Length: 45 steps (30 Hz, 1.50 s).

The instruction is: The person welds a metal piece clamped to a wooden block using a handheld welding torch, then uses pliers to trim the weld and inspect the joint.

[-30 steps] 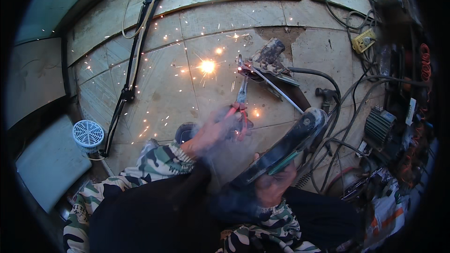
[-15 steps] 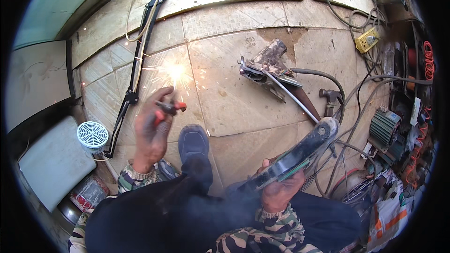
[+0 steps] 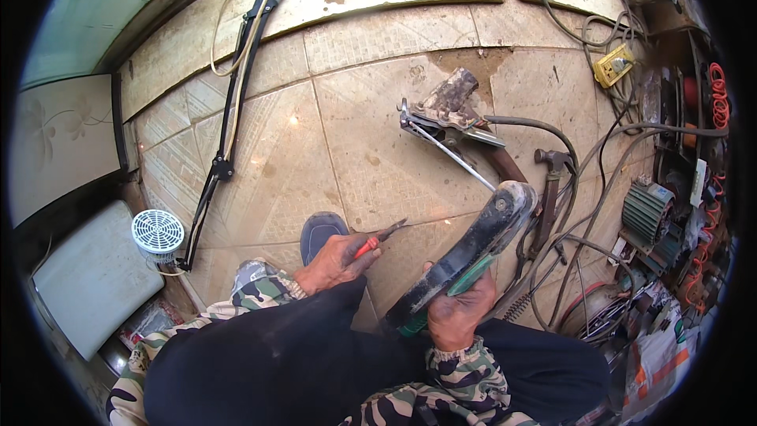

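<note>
Near the toe of my grey shoe [image 3: 321, 230], my left hand [image 3: 331, 264] is closed round red-handled pliers [image 3: 369, 246]. Their dark jaws point right and away from me. My right hand [image 3: 461, 312] grips a long black-and-green tool [image 3: 467, 248] above my right thigh. The tool slants up to the right and has a rounded, screwed end. A thin pale rod [image 3: 453, 154] lines up with that end; how they join is hidden. Beyond the rod, a metal piece with a rusty pipe stub [image 3: 451, 93] lies on the floor.
A claw hammer [image 3: 548, 197] lies right of the metal piece among cables [image 3: 583, 189]. Further right are a green motor [image 3: 648, 209], a red coiled cord [image 3: 718, 99] and a yellow socket box [image 3: 613, 67]. A black folding arm [image 3: 225, 134] with a white round grille [image 3: 158, 230] lies left.
The bright burst of sparks at the pliers is gone, leaving small glowing spots on the floor. My left hand has come right and nearer with the pliers. The black-and-green tool and rod have shifted left.
</note>
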{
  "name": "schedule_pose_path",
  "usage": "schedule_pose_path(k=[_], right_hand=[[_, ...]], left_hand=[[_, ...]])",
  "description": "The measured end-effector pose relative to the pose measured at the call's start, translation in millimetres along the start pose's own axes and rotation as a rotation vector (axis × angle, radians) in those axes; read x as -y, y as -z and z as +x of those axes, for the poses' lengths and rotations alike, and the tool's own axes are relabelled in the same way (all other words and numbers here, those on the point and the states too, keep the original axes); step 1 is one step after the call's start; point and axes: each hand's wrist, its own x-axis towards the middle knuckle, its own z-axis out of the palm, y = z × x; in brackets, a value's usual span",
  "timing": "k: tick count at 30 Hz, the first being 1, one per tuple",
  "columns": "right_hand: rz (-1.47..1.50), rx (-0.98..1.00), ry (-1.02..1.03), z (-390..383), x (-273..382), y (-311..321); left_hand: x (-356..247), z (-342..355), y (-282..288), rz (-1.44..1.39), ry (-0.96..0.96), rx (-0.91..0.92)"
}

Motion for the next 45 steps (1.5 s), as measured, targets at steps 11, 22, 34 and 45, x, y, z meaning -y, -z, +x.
schedule_pose_path(k=[11, 22, 34, 45], right_hand=[[0.026, 0.047, -0.033, 0, -5, -1], [0.051, 0.047, -0.039, 0, -8, -2], [0.008, 0.030, -0.044, 2, -2, -5], [-0.041, 0.035, -0.033, 3, -4, -4]], left_hand=[[-4, 1, -1, 0.080, -0.023, -0.056], [-12, 1, 0, 0.053, 0.036, -0.061], [-14, 1, 1, 0.055, 0.053, -0.055], [0, 1, -4, 0.012, -0.035, -0.084]])
